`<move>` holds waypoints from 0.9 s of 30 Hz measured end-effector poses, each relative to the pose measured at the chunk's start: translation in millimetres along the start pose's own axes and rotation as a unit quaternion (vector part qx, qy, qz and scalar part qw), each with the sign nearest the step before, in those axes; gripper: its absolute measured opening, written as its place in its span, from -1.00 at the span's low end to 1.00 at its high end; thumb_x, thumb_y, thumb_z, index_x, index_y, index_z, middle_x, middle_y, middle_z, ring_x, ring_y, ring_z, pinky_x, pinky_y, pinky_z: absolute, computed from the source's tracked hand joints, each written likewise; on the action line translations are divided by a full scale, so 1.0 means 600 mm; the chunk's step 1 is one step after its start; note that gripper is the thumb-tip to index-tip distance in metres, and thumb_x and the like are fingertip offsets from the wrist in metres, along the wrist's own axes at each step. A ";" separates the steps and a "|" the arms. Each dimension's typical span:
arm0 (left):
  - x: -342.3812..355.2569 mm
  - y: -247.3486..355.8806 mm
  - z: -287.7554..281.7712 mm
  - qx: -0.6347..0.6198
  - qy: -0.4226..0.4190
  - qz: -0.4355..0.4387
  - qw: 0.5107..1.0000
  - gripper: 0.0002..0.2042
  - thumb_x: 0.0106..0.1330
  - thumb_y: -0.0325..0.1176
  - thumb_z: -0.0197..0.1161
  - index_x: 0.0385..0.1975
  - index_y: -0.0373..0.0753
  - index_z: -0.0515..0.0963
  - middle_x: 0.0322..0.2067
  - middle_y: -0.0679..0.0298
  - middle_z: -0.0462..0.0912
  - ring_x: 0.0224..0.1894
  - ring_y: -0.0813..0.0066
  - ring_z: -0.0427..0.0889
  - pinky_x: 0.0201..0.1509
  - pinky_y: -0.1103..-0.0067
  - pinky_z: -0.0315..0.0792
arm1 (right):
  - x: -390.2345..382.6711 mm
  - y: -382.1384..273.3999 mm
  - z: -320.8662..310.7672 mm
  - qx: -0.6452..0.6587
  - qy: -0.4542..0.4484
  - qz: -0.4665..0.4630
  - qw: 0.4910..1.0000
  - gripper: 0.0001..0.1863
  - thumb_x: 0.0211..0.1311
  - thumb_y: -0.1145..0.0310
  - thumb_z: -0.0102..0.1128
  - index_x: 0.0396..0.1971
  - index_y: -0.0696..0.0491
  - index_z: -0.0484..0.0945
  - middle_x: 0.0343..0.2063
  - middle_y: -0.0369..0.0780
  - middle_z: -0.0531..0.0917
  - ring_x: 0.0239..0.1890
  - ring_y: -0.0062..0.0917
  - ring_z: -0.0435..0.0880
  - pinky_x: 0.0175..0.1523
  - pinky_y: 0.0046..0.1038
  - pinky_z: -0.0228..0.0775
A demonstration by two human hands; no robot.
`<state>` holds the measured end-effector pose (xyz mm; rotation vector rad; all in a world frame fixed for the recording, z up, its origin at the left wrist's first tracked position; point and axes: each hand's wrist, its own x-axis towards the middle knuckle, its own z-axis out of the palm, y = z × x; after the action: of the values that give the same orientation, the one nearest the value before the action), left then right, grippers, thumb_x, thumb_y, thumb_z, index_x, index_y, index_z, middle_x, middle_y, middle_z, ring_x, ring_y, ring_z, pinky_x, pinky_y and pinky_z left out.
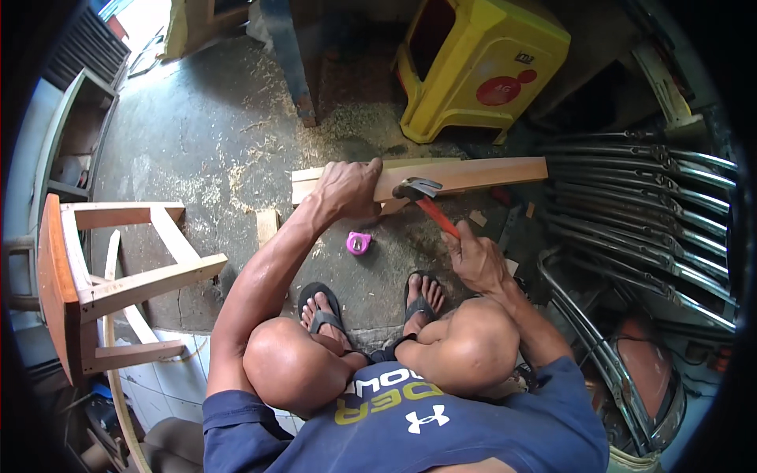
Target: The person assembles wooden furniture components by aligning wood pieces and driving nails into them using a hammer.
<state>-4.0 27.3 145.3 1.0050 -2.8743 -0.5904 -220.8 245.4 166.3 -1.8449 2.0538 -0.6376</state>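
Hands: two. The left hand (347, 191) is closed over the board (489, 173), thumb on the near side and fingers on the far side. The right hand (477, 260) is wrapped around the handle of one hammer (438, 213), its head ahead and to the left of that hand, above the board in this view; contact between the two cannot be confirmed from this angle.

Count: timber beneath and beside the left hand, at least two lengths. Tape measure (358, 243), one, pink, on the floor (197, 126) just nearer the body than the left hand. Wood block (268, 226), one, left of the left hand. Yellow stool (497, 79), one, beyond the right hand. Wooden frame (154, 286) with a brown panel, one, well left of the left hand. Sandals (322, 307), two, worn, nearer the body than both hands. Metal tubes (646, 221), several, right of the right hand.

Edges and room: the board's right end extends past the right hand towards the tubes, which bound that side. Floor scattered with shavings (244, 169) lies open beyond and left of the left hand, as far as the frame.
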 end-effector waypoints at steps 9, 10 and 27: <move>0.056 -0.019 -0.035 -0.006 -0.116 -0.031 0.993 -0.40 0.06 -0.10 0.53 0.05 -0.26 0.48 -0.20 -0.07 0.75 -0.07 -0.12 0.72 -0.02 0.13 0.55 | -0.132 0.245 0.094 -0.089 -0.016 0.183 0.979 -0.64 0.49 0.06 0.08 -0.17 0.11 0.56 -0.59 0.06 0.63 -0.42 0.15 0.67 -0.28 0.07 0.49; 0.063 -0.020 -0.036 -0.004 -0.117 -0.028 0.993 -0.40 0.06 -0.10 0.53 0.05 -0.26 0.48 -0.20 -0.07 0.75 -0.07 -0.12 0.72 -0.02 0.13 0.55 | -0.140 0.276 0.108 -0.089 -0.013 0.186 0.978 -0.64 0.49 0.06 0.08 -0.17 0.11 0.56 -0.59 0.06 0.63 -0.42 0.15 0.67 -0.28 0.07 0.49; 0.048 -0.027 -0.037 -0.013 -0.085 -0.013 0.996 -0.34 0.10 -0.03 0.53 0.17 -0.15 0.43 -0.14 -0.01 0.75 -0.06 -0.08 0.73 -0.02 0.14 0.57 | -0.136 0.288 0.270 -0.131 -0.095 0.028 0.986 -0.73 0.16 0.44 0.23 -0.11 0.08 0.59 -0.09 -0.09 0.62 0.06 -0.10 0.58 0.08 -0.08 0.50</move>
<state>-13.8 -9.4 157.6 1.0369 -2.9932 -0.7488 -276.2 319.4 -66.7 -1.8943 2.1328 -0.1746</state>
